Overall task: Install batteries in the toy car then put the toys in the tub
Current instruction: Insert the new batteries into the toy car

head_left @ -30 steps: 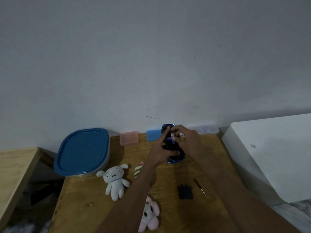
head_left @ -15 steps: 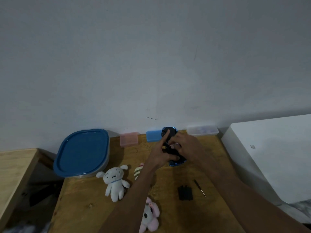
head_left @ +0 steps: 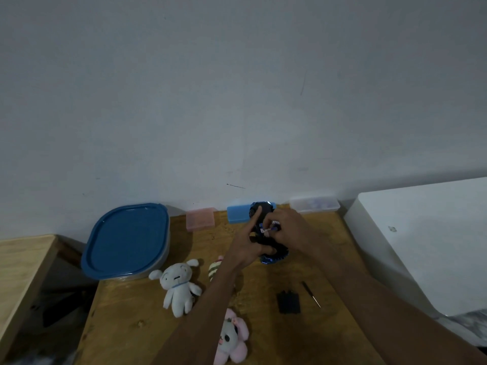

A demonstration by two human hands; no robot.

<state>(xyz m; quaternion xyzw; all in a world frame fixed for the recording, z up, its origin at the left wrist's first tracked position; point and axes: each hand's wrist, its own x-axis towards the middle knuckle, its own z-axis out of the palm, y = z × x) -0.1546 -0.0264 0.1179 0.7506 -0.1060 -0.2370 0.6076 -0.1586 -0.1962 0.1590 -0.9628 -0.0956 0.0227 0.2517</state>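
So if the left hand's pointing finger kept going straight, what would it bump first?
The left hand holds the toy car, and its finger lies along the car pointing up toward the wall. Past the car's top end, it would probably meet the wall, though the blue box sits close and depth is unclear.

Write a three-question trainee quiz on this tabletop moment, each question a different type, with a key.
1. True or false: the blue lid is off the tub.
2. Multiple choice: the black battery cover lies (A) beside the screwdriver on the table, (B) on the toy car, (C) in the tub.
3. Fill in: the right hand pinches a ____ at the car's underside while the left hand holds the car.

Key: 1 false; 2 A; 3 battery.
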